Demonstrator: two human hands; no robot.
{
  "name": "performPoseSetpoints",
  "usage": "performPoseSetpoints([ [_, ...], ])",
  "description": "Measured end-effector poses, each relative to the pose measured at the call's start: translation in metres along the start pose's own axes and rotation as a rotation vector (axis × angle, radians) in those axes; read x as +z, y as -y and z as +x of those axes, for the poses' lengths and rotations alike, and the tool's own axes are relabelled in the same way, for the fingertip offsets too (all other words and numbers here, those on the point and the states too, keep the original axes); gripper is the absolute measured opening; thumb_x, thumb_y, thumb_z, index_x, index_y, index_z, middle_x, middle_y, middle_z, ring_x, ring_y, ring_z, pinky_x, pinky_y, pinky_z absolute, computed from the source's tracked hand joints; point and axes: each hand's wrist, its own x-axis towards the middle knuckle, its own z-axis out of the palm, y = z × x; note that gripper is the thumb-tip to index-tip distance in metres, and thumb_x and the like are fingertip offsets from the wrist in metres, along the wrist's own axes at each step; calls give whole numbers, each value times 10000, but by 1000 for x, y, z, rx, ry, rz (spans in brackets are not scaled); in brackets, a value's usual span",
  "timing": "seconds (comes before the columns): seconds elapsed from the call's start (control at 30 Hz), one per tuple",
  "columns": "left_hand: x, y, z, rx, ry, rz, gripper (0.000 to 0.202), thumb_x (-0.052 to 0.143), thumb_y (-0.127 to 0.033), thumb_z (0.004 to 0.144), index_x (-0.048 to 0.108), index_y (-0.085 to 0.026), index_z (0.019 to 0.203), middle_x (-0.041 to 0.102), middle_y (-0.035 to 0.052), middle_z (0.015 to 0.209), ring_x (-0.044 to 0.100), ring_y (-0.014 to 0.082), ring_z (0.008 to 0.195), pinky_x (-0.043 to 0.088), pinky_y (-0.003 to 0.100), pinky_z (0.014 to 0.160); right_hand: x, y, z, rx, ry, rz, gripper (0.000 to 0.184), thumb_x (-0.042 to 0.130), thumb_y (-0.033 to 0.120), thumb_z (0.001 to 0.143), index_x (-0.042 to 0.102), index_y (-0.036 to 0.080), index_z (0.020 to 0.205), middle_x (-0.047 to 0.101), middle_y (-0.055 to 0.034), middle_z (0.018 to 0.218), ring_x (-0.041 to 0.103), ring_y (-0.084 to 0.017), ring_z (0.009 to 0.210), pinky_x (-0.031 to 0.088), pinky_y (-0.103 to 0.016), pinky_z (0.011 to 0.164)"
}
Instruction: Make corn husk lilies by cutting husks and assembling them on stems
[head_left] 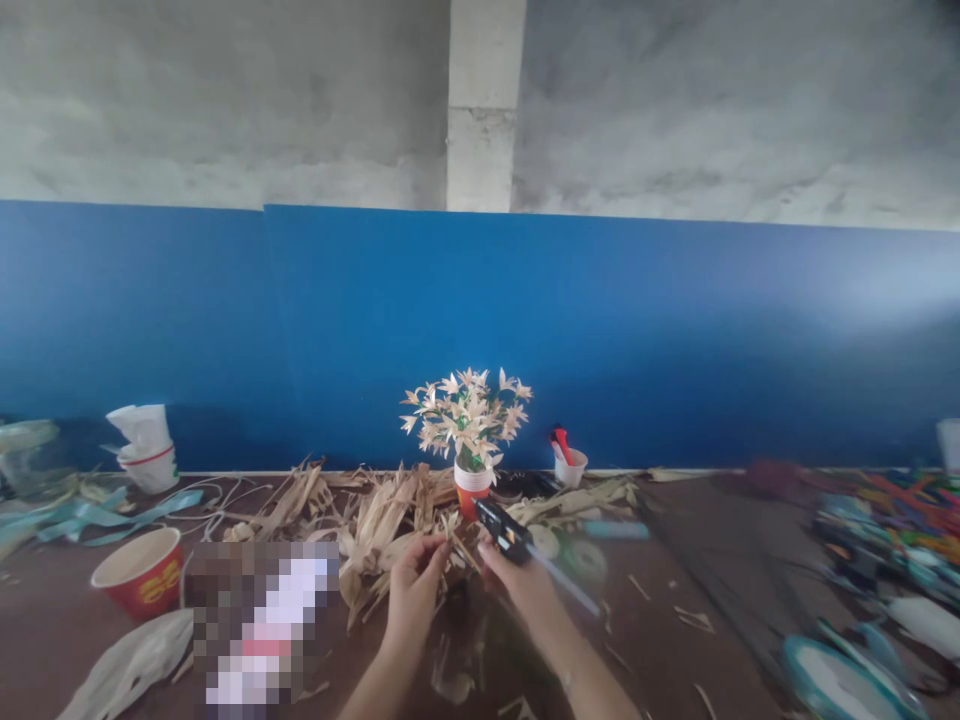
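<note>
My right hand [521, 580] grips a black glue gun [504, 530] with a clear glue stick [562, 585] sticking out behind it. Its nozzle points left toward my left hand [412, 585]. My left hand pinches a small pale piece of dried husk [450, 545] near the nozzle. Both hands hover over a brown table [660, 640], just in front of a red and white cup [472, 487] holding a bouquet of pale husk flowers [466, 410].
Dried husk strips [360, 515] are heaped behind my hands. A red paper cup [141, 572] stands at the left, stacked white cups [146, 450] behind it, teal ribbon [90, 515] nearby. A small white cup with red tools [570, 462] sits by the blue backboard [600, 340]. Colourful clutter [885, 540] fills the right.
</note>
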Motion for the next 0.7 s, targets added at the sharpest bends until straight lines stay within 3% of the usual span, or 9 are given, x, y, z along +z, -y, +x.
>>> performPoseSetpoints([
  [0.07, -1, 1, 1, 47, 39, 130, 251, 680, -424, 643, 707, -175, 668, 670, 47, 650, 588, 212, 640, 448, 295, 615, -11, 13, -6, 3, 156, -111, 296, 506, 402, 804, 661, 164, 887, 637, -17, 643, 569, -160, 554, 483, -294, 588],
  [0.1, -1, 2, 1, 46, 52, 170, 237, 684, -414, 629, 702, -178, 639, 664, 45, 631, 579, 210, 618, 442, 294, 595, -19, 20, -9, -1, 317, -202, 272, 525, 386, 794, 664, 172, 887, 648, -13, 674, 570, -149, 555, 479, -283, 582],
  [0.2, -3, 4, 2, -44, 23, 99, 265, 681, -421, 628, 699, -160, 666, 657, 42, 618, 566, 195, 591, 431, 284, 572, -52, 33, -17, -23, 513, -392, 84, 704, 228, 594, 668, 175, 649, 647, -4, 599, 565, -158, 524, 420, -252, 511],
  [0.23, -3, 4, 3, -82, -2, 30, 289, 681, -431, 635, 699, -150, 703, 662, 43, 637, 570, 190, 604, 432, 278, 579, -64, 34, -17, -78, 464, -619, 44, 669, 198, 615, 665, 181, 655, 654, -12, 621, 582, -173, 565, 415, -255, 534],
  [0.3, -4, 3, 3, -146, -58, -116, 342, 697, -450, 633, 693, -137, 769, 671, 48, 687, 580, 180, 643, 433, 260, 590, -89, 29, -15, -83, 98, -1014, 182, 561, 159, 701, 676, 188, 838, 691, -66, 760, 628, -232, 734, 433, -296, 645],
  [0.37, -5, 0, 2, -196, -90, -220, 389, 726, -466, 608, 683, -131, 801, 675, 50, 717, 575, 163, 644, 424, 242, 578, -111, 15, -12, -4, -100, -1147, 337, 508, 138, 741, 617, 169, 1058, 687, -122, 940, 631, -261, 882, 439, -315, 725],
  [0.47, -5, -4, 1, -213, -98, -292, 410, 748, -483, 585, 670, -136, 789, 673, 43, 725, 558, 137, 627, 417, 225, 570, -134, -16, -10, 5, -98, -1191, 427, 491, 119, 748, 546, 155, 1170, 638, -153, 1094, 578, -271, 1053, 416, -324, 826],
  [0.57, -4, -8, 1, -185, -99, -301, 399, 756, -486, 580, 663, -148, 772, 663, 22, 710, 540, 116, 609, 413, 210, 571, -143, -43, -16, 91, -84, -1231, 449, 501, 94, 726, 539, 148, 1170, 623, -168, 1102, 557, -287, 1079, 394, -352, 854],
  [0.7, -4, -10, 2, -142, -96, -287, 392, 752, -494, 585, 658, -151, 748, 642, 6, 679, 540, 113, 605, 412, 206, 567, -139, -45, -24, 182, -133, -1308, 449, 542, 96, 704, 552, 154, 1149, 619, -179, 1068, 559, -327, 1037, 385, -407, 829],
])
